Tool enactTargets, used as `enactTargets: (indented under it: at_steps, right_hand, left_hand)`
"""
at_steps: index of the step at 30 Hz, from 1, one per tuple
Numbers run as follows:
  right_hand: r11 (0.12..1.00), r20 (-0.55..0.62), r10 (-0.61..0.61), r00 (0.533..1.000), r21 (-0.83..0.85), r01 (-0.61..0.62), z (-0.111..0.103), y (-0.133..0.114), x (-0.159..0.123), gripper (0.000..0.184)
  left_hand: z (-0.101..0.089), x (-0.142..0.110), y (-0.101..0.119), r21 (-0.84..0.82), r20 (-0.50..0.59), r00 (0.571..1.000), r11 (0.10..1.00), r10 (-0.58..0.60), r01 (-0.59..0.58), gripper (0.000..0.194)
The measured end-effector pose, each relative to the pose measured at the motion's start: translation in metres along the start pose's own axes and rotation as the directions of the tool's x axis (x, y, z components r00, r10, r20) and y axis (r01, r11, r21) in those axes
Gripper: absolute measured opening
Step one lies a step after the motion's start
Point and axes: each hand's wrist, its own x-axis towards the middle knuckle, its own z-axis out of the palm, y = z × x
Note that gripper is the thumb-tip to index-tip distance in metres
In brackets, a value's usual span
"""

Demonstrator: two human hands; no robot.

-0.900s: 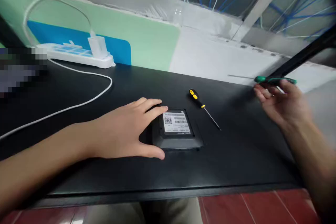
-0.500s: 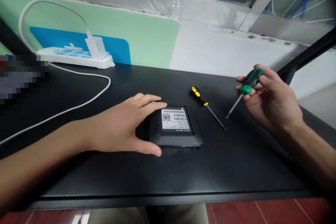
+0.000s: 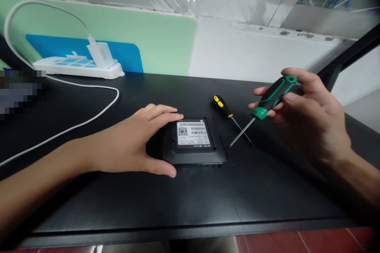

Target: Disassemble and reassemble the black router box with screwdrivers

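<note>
My left hand (image 3: pixel 130 142) is spread around the left side of a flat black device (image 3: pixel 190 157) with a white label bearing a QR code. Its index fingertip reaches the back left edge, and its thumb lies just off the front left corner. In my right hand (image 3: pixel 314 122) is a black and green screwdriver (image 3: pixel 271 97), tilted with its shaft pointing down and left. Its tip is close to the device's right edge; whether they touch I cannot tell. Behind the shaft a black and yellow screwdriver (image 3: pixel 222 106) lies on the table, partly crossed by it.
A white power strip (image 3: pixel 77 69) with a plugged-in charger (image 3: pixel 101 55) stands at the back left. From the charger a white cable (image 3: pixel 97 86) runs across the black table (image 3: pixel 196 201). A dark frame bar (image 3: pixel 353 53) rises at the right, and a wall borders the back.
My right hand has brought the green screwdriver in from the far right, turning its tip down toward the device. My left hand has stayed beside the device. The view has shifted slightly.
</note>
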Motion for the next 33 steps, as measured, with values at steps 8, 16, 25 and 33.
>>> enactTargets:
  at_steps: [8,16,25,33]
  right_hand:
    - [0.997,0.022,-0.074,0.997,-0.017,0.074,0.001,-0.001,-0.003,0.042]
    - [0.994,0.014,-0.101,0.995,-0.035,0.101,0.003,-0.002,-0.004,0.043]
    - [0.95,0.022,-0.252,0.967,-0.182,0.252,0.002,-0.004,-0.012,0.044]
    - [0.847,0.035,-0.434,0.9,-0.324,0.421,0.006,-0.01,-0.022,0.048]
  left_hand:
    - [0.001,-0.001,-0.002,-0.002,0.006,1.0,1.0,-0.004,0.004,0.103]
    - [-0.001,-0.001,0.001,-0.018,0.006,1.0,1.0,-0.015,0.015,0.101]
    - [-0.002,-0.001,0.002,-0.036,0.006,1.0,0.999,-0.022,0.022,0.099]
    - [-0.003,0.0,0.005,-0.025,0.004,1.0,1.0,-0.004,0.004,0.096]
